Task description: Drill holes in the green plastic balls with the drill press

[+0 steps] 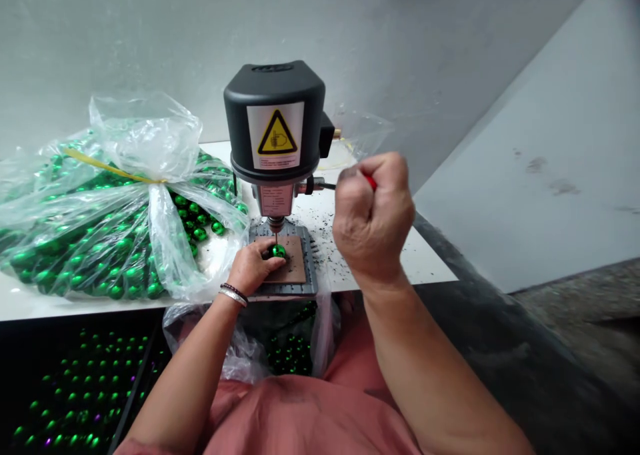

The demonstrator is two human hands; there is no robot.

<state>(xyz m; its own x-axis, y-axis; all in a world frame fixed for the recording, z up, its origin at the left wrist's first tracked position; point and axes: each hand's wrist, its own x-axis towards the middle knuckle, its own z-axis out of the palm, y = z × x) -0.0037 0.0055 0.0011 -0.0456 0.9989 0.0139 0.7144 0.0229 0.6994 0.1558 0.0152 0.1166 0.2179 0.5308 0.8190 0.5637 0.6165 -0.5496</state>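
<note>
A small drill press (275, 128) with a dark head and a yellow warning sticker stands on the white table. My left hand (254, 265) pinches a shiny green ball (278, 251) between thumb and fingers on a brown board (295, 268) over the press base. The thin drill bit (276, 238) comes down onto the ball's top; how deep it sits I cannot tell. Raised at the right of the press, my right hand (373, 215) is wrapped round the feed lever (327, 186), whose red knob (371, 181) shows between the fingers.
Left of the press lies a large clear plastic bag (150, 155) of green balls with a yellow tie, some loose at its mouth. Dark shavings litter the white table (425, 265). Below the front edge hangs another plastic bag (325, 328) with green balls; more fill a dark container (107, 401) at lower left.
</note>
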